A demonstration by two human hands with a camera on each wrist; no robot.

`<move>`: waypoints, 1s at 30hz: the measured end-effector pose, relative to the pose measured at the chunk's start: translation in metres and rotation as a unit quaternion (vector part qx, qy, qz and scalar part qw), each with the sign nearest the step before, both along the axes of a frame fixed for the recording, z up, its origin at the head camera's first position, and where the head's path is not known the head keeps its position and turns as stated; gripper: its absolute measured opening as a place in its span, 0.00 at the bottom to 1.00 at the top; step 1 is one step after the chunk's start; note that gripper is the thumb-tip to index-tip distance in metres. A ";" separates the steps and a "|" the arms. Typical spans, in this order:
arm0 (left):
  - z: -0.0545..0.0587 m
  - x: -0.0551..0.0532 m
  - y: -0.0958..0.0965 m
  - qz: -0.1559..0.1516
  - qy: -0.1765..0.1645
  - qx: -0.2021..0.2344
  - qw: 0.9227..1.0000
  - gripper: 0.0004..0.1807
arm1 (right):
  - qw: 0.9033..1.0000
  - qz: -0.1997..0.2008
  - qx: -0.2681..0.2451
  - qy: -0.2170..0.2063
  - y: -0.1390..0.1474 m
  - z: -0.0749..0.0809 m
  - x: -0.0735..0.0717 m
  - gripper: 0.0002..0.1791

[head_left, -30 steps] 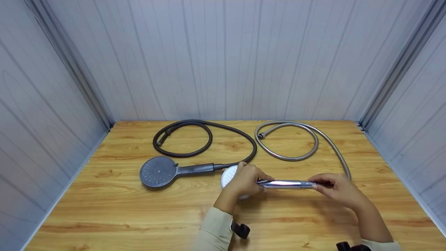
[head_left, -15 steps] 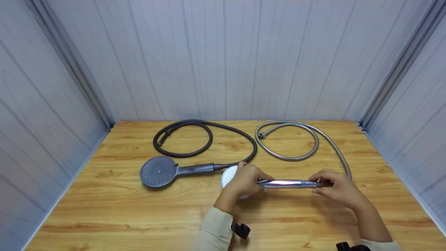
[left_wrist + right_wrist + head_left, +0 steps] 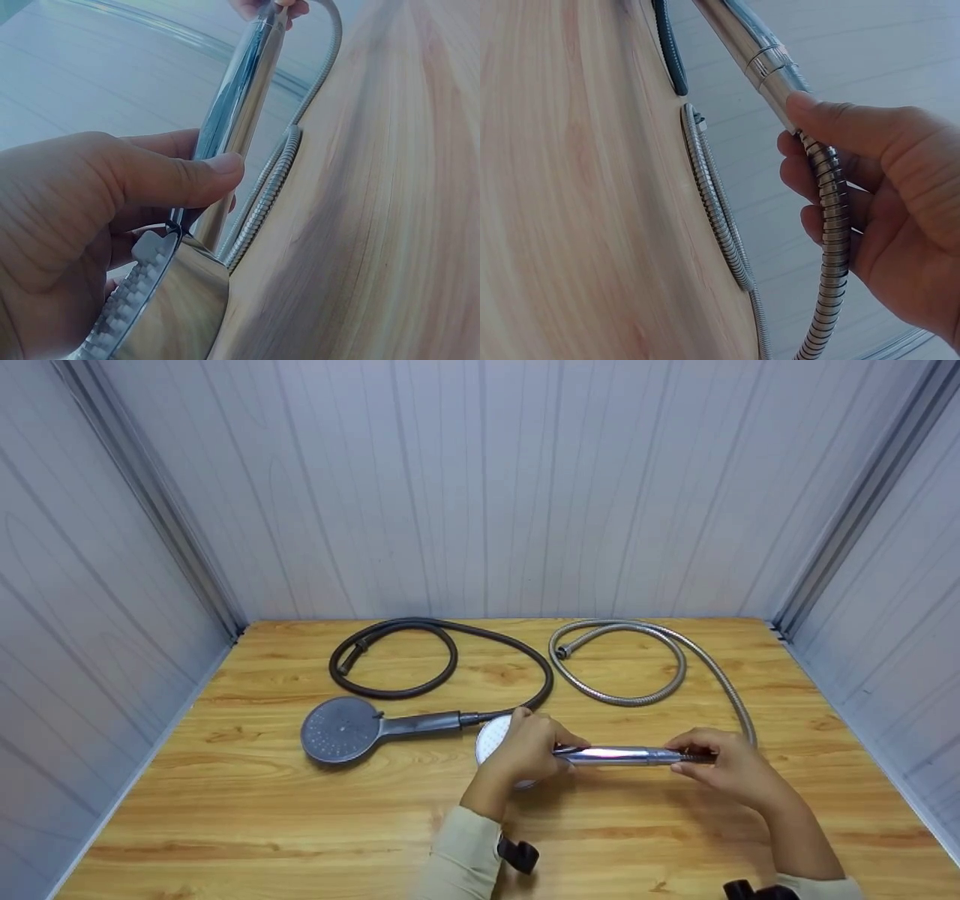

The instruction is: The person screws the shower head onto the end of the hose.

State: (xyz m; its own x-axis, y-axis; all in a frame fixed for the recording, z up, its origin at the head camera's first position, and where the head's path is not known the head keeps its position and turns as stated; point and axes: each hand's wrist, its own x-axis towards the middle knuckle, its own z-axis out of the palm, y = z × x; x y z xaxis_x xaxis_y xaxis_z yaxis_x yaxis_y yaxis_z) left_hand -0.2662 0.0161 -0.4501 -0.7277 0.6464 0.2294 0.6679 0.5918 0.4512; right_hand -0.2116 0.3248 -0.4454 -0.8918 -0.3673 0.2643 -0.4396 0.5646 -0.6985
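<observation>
A chrome shower head [image 3: 607, 756] with a white nozzle face lies across both hands, its handle pointing right. My left hand [image 3: 529, 746] grips it at the neck, thumb along the handle in the left wrist view, and covers part of the round face. At the handle's end, my right hand [image 3: 724, 765] pinches the smooth metal hose nut [image 3: 786, 94] between thumb and fingers. From that nut a ribbed silver shower hose [image 3: 834, 225] runs past the right palm. In the left wrist view the chrome head [image 3: 180, 296] shows close over the table.
To the left lies a dark grey shower head [image 3: 341, 730] joined to a black hose [image 3: 551, 675] looped behind it. The silver hose's coil [image 3: 630, 701] rests at the back right, its free end inside the loop. Pale panel walls [image 3: 480, 487] enclose the wooden table [image 3: 300, 825].
The right hand's fingers slid slightly right off the nut's ridged part, loosened, then closed on its end again. The left hand and shower head stayed in place.
</observation>
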 end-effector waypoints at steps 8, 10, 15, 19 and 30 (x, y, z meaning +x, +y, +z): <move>0.001 0.001 0.001 0.002 -0.006 -0.003 1.000 0.20 | 1.000 0.005 0.000 -0.018 0.001 0.000 0.000 0.11; 0.002 0.002 0.001 0.002 -0.010 -0.007 1.000 0.20 | 1.000 0.009 0.003 -0.027 0.001 0.002 0.001 0.11; 0.001 0.002 0.002 -0.003 -0.002 -0.015 1.000 0.21 | 0.999 0.018 0.019 -0.041 0.002 0.004 0.003 0.11; 0.000 0.003 0.003 -0.008 0.010 -0.017 1.000 0.21 | 0.998 0.019 0.028 -0.044 0.003 0.003 0.003 0.12; 0.001 0.003 0.004 -0.002 0.017 -0.022 1.000 0.21 | 0.998 0.024 0.028 -0.050 0.005 0.003 0.002 0.12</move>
State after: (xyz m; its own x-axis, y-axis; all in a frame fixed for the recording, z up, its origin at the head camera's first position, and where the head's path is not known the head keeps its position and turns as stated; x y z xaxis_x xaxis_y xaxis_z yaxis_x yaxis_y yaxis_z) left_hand -0.2629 0.0200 -0.4492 -0.7171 0.6599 0.2242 0.6849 0.6076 0.4023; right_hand -0.2097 0.3294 -0.4420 -0.8937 -0.4220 0.1526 -0.3966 0.5837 -0.7086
